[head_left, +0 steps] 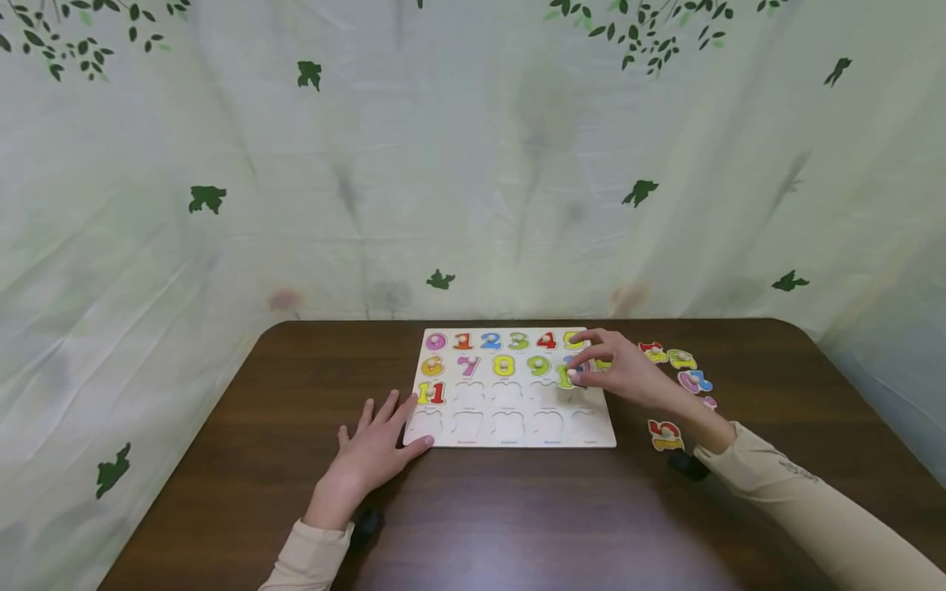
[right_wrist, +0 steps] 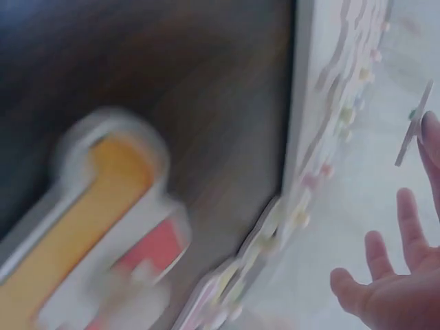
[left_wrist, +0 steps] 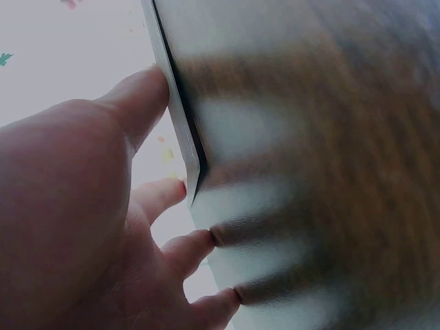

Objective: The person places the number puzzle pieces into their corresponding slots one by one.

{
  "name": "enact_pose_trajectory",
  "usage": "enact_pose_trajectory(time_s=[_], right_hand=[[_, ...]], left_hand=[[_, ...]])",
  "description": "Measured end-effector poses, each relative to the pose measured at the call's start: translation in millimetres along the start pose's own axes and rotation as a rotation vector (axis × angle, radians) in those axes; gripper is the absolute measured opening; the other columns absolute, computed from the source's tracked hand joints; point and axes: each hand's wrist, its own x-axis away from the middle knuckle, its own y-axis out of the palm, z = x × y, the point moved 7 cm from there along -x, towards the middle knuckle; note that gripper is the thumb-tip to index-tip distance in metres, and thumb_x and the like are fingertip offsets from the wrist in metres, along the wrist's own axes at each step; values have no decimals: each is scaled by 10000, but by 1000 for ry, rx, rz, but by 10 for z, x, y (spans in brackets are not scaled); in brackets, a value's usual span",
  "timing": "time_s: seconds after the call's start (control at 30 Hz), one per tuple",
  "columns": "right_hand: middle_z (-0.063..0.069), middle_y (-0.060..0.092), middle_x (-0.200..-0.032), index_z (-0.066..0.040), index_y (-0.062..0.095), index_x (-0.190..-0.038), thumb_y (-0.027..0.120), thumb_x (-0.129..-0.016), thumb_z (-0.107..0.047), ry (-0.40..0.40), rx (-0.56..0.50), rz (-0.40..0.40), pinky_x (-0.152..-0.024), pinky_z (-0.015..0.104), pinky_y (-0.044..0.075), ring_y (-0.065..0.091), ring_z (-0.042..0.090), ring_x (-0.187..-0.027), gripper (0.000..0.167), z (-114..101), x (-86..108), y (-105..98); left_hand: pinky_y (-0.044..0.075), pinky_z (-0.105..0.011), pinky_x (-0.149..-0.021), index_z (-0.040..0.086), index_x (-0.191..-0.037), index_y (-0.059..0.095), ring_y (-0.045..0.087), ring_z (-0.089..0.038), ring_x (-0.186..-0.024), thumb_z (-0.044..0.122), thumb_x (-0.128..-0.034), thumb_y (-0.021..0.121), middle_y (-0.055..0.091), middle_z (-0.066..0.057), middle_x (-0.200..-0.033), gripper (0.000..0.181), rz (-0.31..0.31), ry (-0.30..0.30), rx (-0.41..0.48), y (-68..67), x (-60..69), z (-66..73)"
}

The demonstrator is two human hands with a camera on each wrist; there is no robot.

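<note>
– what's closest to us?
– the left hand point(head_left: 373, 451), fingers spread, gripping nothing; its thumb rests on the near left corner of the puzzle board point(head_left: 510, 439), probably steadying it.
– and off to the right?
– a loose 15 point(head_left: 666, 436), lying on the dark table point(head_left: 510, 517).
– any pieces set in?
– the 11 point(head_left: 432, 393) sits third row, left end; bare outlines run beside it.
– where's the piece being worked?
– just beyond: the right hand point(head_left: 628, 369) pinches a green numbered piece point(head_left: 563, 377) over the board's right side. starts with a 1; i can't tell the rest.
– so, placing?
– i'd judge so. next calls for finding its outline, squaring it up and lowering it in.
– and behind?
– more loose pieces point(head_left: 695, 381), then the leafy curtain point(head_left: 473, 189).
</note>
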Motion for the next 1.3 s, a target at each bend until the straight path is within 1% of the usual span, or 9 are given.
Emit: enact_pose_trajectory(time_s=[0.17,0.23,0.37,0.57,0.67,0.87,1.0,1.13,1.3], right_hand=[[74,544,-1354,-259,791,-935,818,-822,-292,-29,-6,-11,-934,516,369,394,298,-1282,120,-114,-130,119],[69,547,-1354,-269,789,-929,819,-821,-296,-37,-1,-17,-963,515,345,367,299,-1313,116,-149,-177,164],[63,560,-1339,-256,795,-934,829,-808,-290,-56,2,-30,-989,529,332,362,304,-1315,135,-213,-277,249],[110,582,-1318,-216,800,-931,841,-799,-236,-100,3,-57,-1005,503,334,445,329,-1262,139,-299,-449,425],[99,588,-1317,-211,800,-919,838,-802,-230,-106,11,-82,-1027,501,328,447,314,-1269,125,-337,-538,532],[40,585,-1325,-226,795,-909,828,-815,-245,-79,28,-147,-1068,495,293,399,277,-1303,102,-446,-689,760],[49,587,-1312,-214,797,-914,816,-829,-235,-105,47,-194,-1065,489,293,391,282,-1288,90,-534,-774,909],[53,597,-1295,-212,797,-922,810,-836,-226,-141,90,-222,-1073,480,286,425,279,-1264,89,-593,-852,1021],[91,604,-1299,-151,799,-943,815,-825,-159,-167,82,-255,-1070,481,302,467,290,-1254,120,-655,-930,1116]], left_hand=[[89,-804,-988,182,-1560,315,90,-505,-1440,566,-925,586,212,-186,-1602,790,6,4,-9,-6,-11,31],[90,-801,-992,180,-1560,315,90,-504,-1441,548,-928,593,213,-186,-1602,783,6,1,-13,-6,-14,31],[90,-798,-996,176,-1559,315,91,-503,-1442,533,-929,600,215,-186,-1601,778,7,-2,-17,-7,-15,28],[92,-799,-994,172,-1558,318,95,-506,-1440,532,-928,600,217,-190,-1600,779,9,-6,-19,-7,-10,22],[91,-799,-995,169,-1556,321,95,-505,-1440,525,-929,602,218,-190,-1600,774,11,-8,-16,-6,-5,15],[88,-805,-988,167,-1553,330,95,-511,-1437,533,-927,601,220,-194,-1598,774,9,-7,-7,0,0,21],[83,-801,-994,175,-1556,325,86,-501,-1443,531,-930,600,215,-186,-1601,771,6,-11,-8,6,-6,20],[81,-800,-997,175,-1554,329,87,-500,-1444,523,-930,604,219,-186,-1600,766,5,-13,-5,8,-10,25],[83,-802,-994,169,-1550,337,97,-506,-1440,509,-929,612,227,-192,-1596,760,8,-13,-1,9,-6,30]])
